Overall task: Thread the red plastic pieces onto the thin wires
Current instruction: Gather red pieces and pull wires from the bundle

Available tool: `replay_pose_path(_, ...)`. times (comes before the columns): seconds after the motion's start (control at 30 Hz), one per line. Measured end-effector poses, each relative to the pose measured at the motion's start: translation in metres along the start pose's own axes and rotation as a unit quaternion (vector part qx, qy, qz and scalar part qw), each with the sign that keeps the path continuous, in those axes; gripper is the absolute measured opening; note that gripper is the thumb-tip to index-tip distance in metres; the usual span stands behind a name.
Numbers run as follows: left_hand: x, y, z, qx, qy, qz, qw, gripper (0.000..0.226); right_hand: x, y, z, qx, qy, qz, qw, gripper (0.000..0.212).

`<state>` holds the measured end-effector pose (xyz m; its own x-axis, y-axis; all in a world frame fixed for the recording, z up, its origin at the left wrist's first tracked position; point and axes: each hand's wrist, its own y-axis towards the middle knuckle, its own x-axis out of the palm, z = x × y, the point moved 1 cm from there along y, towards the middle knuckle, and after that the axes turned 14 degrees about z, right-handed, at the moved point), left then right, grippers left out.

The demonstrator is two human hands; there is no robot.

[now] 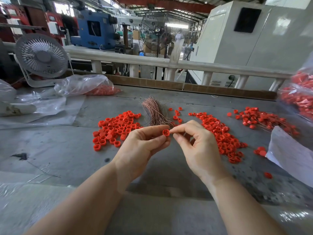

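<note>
Centrally, above the grey counter (50, 150), the left hand (142, 146) pinches one red plastic piece (166, 132) between thumb and forefinger, open side toward the camera. The right hand (194, 141) meets it from the right, thumb and forefinger pressed together at the piece's rim; whether a thin wire sits between them cannot be told, too fine to see.

Behind the hands, a bundle of copper-coloured wires (153, 112) lies on the counter, fanned at its far end. Left of the bundle: a heap of loose red pieces (115, 128). Right of it: a second heap (223, 138), running toward the near edge. Farther right, a pile of pieces with wires through them (260, 119).

Clear plastic bag of red pieces (89, 85) at back left; another such bag (299, 94) at right edge. White desk fan (41, 56) stands back left.
</note>
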<state>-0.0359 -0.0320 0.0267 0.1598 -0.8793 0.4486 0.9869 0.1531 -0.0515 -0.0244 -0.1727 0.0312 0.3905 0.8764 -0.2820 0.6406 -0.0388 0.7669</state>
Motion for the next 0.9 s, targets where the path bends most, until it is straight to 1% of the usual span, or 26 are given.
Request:
replay_pose_path(0.2,-0.0017,0.0008,-0.0014,0.016,0.009,-0.012,1.0,0.021,-0.0004,0.0002,-0.0014,-0.004,-0.001,0.005,1.0,0.015)
replay_pose_path(0.43,-0.0036,0.0004,-0.0012,0.038,0.058,-0.007,0.998,0.019,-0.001,-0.0001,-0.0021,-0.007,-0.011,0.011,1.0,0.015)
replay_pose_path(0.53,-0.0034,0.0005,-0.0014,0.048,0.066,-0.001,0.997,0.023,-0.0015,-0.0004,-0.0018,-0.012,-0.011,0.01,1.0,0.014)
replay_pose_path(0.9,-0.0031,-0.0001,-0.0008,0.094,0.089,-0.005,0.992,0.027,-0.0007,-0.0003,0.001,-0.001,-0.019,0.006,1.0,0.013)
